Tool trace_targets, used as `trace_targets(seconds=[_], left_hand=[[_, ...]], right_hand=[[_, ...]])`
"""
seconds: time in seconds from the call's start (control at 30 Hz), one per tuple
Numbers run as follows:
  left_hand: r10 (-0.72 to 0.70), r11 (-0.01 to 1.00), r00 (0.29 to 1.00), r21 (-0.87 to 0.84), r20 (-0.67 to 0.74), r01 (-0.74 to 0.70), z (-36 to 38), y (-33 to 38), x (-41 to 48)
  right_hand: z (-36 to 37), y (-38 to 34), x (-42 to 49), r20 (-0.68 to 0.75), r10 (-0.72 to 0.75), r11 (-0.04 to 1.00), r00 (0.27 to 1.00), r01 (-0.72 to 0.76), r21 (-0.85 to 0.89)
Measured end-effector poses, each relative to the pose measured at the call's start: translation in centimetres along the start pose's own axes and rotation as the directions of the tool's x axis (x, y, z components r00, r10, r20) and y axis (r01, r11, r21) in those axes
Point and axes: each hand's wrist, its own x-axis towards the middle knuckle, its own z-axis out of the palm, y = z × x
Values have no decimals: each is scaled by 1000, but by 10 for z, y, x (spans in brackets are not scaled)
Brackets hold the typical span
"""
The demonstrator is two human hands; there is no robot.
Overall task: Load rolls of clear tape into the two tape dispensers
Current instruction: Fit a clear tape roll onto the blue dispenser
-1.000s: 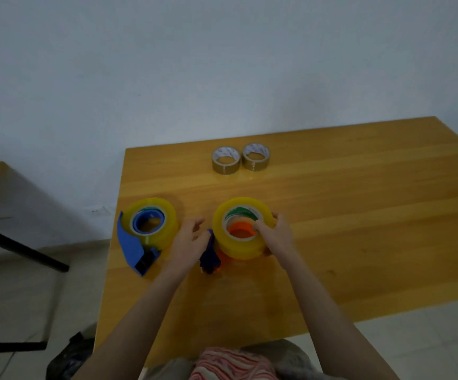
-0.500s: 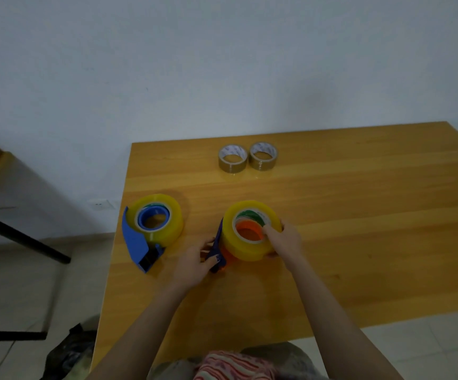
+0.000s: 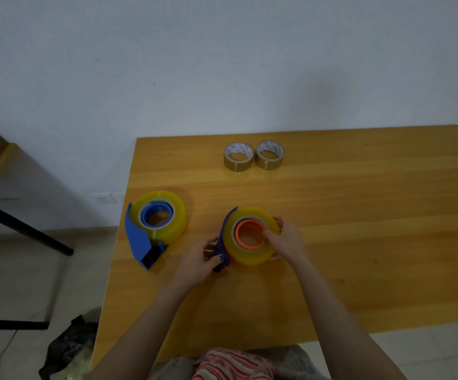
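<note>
On the near left of a wooden table (image 3: 359, 215), a person's left hand (image 3: 197, 259) curls round the purple dispenser (image 3: 223, 242), steadying it. Their right hand (image 3: 285, 239) pinches the clear tape roll (image 3: 249, 252), thumb at the orange hub (image 3: 249, 233), fingers on the outer rim. This looks like seating the second roll. A blue dispenser (image 3: 137, 237) further left already carries its roll (image 3: 173, 229). The next move probably calls for pressing the roll fully home, then threading its loose end towards the cutter
</note>
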Motion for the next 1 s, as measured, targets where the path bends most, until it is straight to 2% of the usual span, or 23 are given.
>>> trace_targets(seconds=[0.3,0.5,0.63,0.7,0.87,1.0], left_hand=[[-11,1000,999,7,36,11,-1,0,6],[7,1000,1000,-9,8,-7,-5,-1,3],[23,987,999,155,46,-30,-4,-12,-2],[43,981,999,188,20,-46,-2,-16,-2],[56,990,995,137,-81,-44,-11,-21,13],[217,966,955,186,-201,-181,-33,-15,20]], right_hand=[[5,8,8,43,-65,980,997,72,-186],[15,9,13,-24,-46,983,999,41,-181],[20,7,18,-85,-45,986,995,30,-167],[22,3,20,-112,-44,987,993,26,-160],[21,-11,41,-181,-1,996,984,-16,-92],[18,-21,67,-225,35,999,974,-42,-28]])
